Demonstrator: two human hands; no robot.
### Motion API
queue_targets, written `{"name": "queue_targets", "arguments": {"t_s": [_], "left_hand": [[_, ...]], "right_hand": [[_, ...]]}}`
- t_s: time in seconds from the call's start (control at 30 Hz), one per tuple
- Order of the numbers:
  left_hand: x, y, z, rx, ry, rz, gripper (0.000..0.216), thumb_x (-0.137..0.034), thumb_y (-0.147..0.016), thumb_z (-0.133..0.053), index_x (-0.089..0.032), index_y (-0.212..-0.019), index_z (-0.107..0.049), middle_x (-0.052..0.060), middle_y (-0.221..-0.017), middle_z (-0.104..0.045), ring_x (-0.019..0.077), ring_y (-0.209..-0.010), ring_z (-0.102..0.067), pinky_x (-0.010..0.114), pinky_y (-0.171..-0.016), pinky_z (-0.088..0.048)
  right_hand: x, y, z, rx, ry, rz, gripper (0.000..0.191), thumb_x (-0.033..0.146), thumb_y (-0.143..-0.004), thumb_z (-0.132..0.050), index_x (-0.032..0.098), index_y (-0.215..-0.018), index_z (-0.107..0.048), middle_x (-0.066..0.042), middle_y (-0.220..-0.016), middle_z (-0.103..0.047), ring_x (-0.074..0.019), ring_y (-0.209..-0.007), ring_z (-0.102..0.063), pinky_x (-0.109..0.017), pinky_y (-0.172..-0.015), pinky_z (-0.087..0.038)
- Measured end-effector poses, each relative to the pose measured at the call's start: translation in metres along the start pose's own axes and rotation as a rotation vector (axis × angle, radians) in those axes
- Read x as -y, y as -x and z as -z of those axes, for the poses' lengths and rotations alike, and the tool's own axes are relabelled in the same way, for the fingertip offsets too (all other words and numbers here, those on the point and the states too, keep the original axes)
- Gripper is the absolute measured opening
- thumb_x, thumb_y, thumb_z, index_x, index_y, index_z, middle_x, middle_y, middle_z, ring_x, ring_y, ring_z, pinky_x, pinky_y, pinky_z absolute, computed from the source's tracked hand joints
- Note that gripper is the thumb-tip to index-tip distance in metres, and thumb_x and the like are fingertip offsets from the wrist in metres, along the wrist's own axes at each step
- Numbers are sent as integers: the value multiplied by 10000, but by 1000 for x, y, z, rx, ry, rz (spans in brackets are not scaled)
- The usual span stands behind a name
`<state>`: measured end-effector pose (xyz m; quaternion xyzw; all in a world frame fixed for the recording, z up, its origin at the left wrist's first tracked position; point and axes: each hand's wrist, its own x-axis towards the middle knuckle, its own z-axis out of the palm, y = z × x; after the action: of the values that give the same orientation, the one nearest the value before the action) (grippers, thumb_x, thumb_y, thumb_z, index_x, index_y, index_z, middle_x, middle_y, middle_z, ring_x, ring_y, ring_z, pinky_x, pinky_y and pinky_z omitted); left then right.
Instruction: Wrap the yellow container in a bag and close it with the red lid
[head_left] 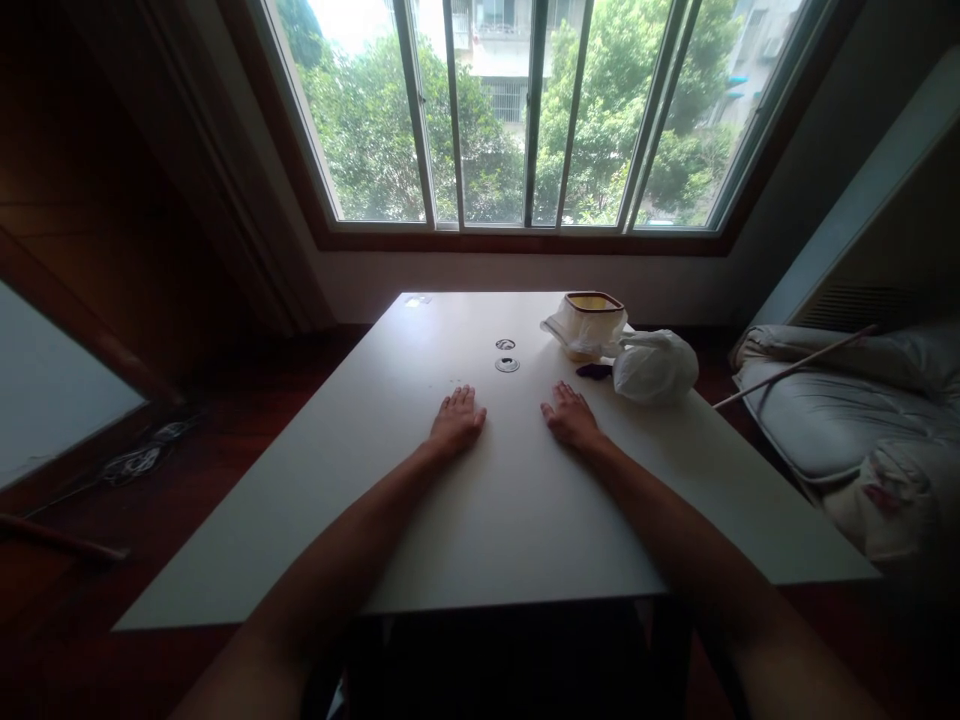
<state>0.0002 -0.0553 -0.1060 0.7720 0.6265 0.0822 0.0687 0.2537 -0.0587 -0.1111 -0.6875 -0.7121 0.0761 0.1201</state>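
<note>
My left hand lies palm down on the white table, its fingers stretched forward and nothing in it. Flat on the same surface, my right hand is also bare, with its fingers extended. Beyond the hands, near the table's middle line, are two small round items with dark markings, a nearer one and a farther one; I cannot make out what they are. To the right of them stands a yellowish bin with a brown rim and a clear plastic bag around it.
A stuffed white plastic bag sits at the table's right edge, beside a small dark item. Folded bedding and a thin stick are to the right. A window fills the far wall; cables lie on the left floor.
</note>
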Motion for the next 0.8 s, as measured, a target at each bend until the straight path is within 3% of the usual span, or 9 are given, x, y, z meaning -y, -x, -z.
{"name": "queue_targets", "arguments": {"t_s": [0.8], "left_hand": [[-3, 0, -3, 51, -60, 7, 748, -480, -990, -227, -14, -1574, -240, 172, -1671, -149, 273, -1559, -133, 423, -1263, -122]], "right_hand": [[2, 5, -1, 42, 80, 5, 706, 449, -1006, -266, 11, -1560, -291, -178, -1651, -231, -259, -1537, -197, -371, -1247, -97]]}}
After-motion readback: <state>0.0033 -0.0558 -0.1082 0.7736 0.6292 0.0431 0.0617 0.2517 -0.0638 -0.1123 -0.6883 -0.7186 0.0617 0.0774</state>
